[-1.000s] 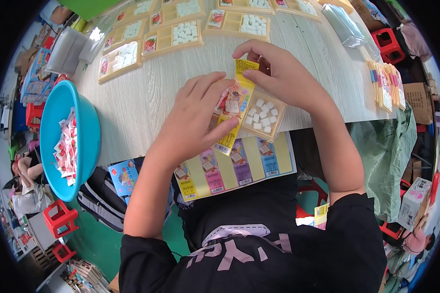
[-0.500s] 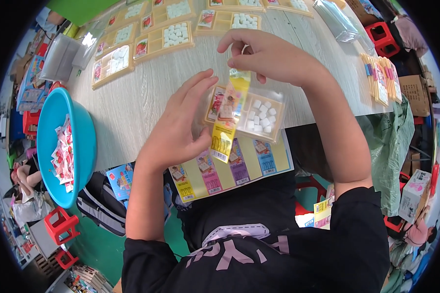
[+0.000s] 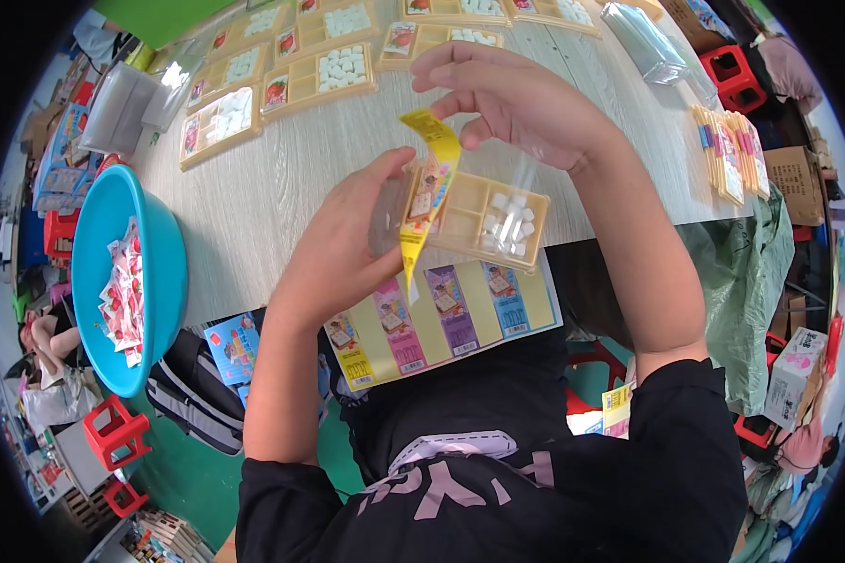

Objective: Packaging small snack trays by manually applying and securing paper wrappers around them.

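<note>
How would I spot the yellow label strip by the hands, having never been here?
At the pale wood-grain table, look between the left hand and the right hand. There the yellow label strip crosses the left part of a cream compartment tray. Unlike the flat labels on the sheet below, it is curled, its top end bent over.

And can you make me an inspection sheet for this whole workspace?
Surface: light wood-grain table.
Job's things: cream tray with white pieces; bent yellow label over its left part; label sheet at the near edge.
Clutter: blue basin of red-and-white packets; more trays beyond.
Hands: left hand at the tray's left end; right hand by the label's upper end; grips unclear.
Cables: nothing seen for certain.
Surroundings: red stools, green floor.
</note>
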`<state>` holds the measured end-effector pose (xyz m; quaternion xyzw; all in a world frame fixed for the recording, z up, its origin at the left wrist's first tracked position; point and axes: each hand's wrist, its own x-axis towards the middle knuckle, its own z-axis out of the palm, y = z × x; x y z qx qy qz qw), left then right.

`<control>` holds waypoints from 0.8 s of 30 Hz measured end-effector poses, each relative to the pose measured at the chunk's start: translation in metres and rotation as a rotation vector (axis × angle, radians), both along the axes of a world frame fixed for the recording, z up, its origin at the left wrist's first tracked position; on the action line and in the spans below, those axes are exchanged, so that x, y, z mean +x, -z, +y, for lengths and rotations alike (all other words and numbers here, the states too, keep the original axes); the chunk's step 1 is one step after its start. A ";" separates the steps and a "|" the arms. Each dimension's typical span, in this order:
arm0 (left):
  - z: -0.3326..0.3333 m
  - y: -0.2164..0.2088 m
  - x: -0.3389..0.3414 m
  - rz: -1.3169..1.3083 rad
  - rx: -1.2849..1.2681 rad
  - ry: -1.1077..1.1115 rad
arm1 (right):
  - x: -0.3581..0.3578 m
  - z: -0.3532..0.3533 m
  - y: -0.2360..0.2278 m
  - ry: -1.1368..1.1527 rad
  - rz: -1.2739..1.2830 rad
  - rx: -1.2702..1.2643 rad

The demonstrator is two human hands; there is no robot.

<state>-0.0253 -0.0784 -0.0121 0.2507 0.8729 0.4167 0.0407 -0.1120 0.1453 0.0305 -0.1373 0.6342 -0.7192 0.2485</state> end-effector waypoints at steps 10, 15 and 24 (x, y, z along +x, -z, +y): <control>-0.017 0.003 0.009 0.115 -0.122 -0.102 | 0.004 -0.013 0.017 0.148 0.084 -0.401; -0.018 0.001 0.013 0.115 -0.008 -0.180 | 0.003 -0.020 0.008 0.187 0.098 -0.314; -0.033 -0.003 0.010 -0.136 0.381 -0.435 | -0.021 0.021 -0.008 0.273 0.254 -0.075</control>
